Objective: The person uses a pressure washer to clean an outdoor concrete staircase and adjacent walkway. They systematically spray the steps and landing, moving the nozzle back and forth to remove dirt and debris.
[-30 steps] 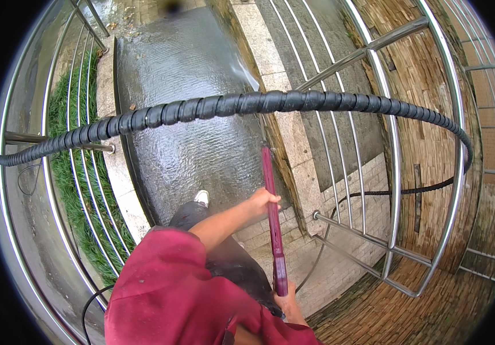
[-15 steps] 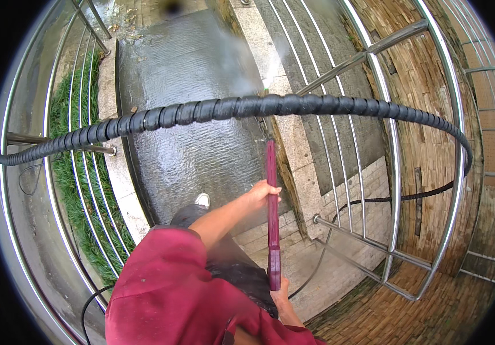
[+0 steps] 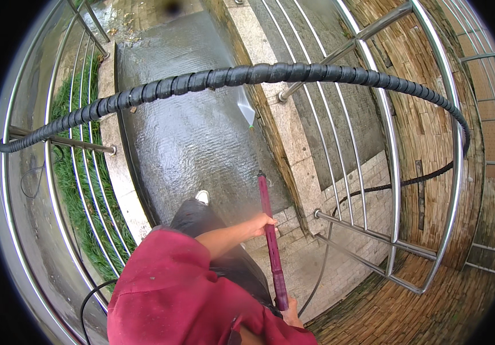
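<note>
Both my hands grip a dark red pressure washer wand [image 3: 273,256], which slants down and away in front of me. My left hand [image 3: 262,223] is wrapped round its middle. At the rear end of the wand my right hand [image 3: 290,313] is closed, with its fingers partly hidden. A thin metal tube runs forward to a green nozzle [image 3: 251,127]. White spray [image 3: 245,108] fans out from it over the wet dark paving [image 3: 196,149], close beside the right-hand stone kerb [image 3: 276,103].
A black spiral-wrapped hose [image 3: 224,77] arches across the view, between the left metal railing [image 3: 49,167] and the right metal railing [image 3: 396,172]. Grass [image 3: 78,195] grows along the left. A thin black hose [image 3: 319,270] trails at my right. My white shoe [image 3: 202,197] stands on the wet paving.
The wand's front end has swung left and nearer to me. Its spray has come off the right kerb onto the dark paving. Both hands keep their grip.
</note>
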Demonstrator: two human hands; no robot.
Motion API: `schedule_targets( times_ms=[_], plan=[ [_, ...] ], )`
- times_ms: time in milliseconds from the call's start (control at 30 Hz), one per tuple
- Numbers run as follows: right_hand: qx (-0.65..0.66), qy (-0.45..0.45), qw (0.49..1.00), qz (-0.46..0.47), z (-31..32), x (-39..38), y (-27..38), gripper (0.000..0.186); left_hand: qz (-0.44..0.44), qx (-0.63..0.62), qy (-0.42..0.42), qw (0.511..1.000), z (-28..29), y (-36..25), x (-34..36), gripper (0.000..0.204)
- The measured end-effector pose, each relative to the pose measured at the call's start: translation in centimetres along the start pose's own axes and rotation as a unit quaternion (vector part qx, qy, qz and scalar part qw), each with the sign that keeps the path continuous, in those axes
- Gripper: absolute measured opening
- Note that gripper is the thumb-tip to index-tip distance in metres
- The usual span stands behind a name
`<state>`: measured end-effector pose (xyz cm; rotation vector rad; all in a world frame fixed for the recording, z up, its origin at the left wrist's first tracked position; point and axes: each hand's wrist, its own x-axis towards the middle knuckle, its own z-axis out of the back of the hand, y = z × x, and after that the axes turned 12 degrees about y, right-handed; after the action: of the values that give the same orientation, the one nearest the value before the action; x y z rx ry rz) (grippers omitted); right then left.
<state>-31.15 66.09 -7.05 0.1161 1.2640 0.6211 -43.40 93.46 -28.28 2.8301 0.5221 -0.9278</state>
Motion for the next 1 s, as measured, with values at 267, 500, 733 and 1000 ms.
schedule_targets(
  times_ms=[267,500,733,1000],
  plan=[
    [-0.081,-0.015,0.991,0.106,-1.5,5.7,7.1,0.022,-0.073,0.012,-0.011,0.997,1.4,-7.8,2.9,0.012],
    [-0.041,0.011,0.990,0.135,-3.1,8.1,9.3,0.027,-0.157,0.052,0.034,0.986,1.1,-11.5,1.5,0.023],
    [-0.087,-0.011,0.991,0.103,-2.6,7.4,10.8,0.028,-0.060,-0.024,0.060,0.996,0.5,-6.7,-4.1,0.046],
    [-0.093,-0.004,0.989,0.118,-2.8,14.2,20.6,0.022,-0.158,-0.026,0.138,0.977,-1.7,-15.6,-5.7,0.041]
  ],
)
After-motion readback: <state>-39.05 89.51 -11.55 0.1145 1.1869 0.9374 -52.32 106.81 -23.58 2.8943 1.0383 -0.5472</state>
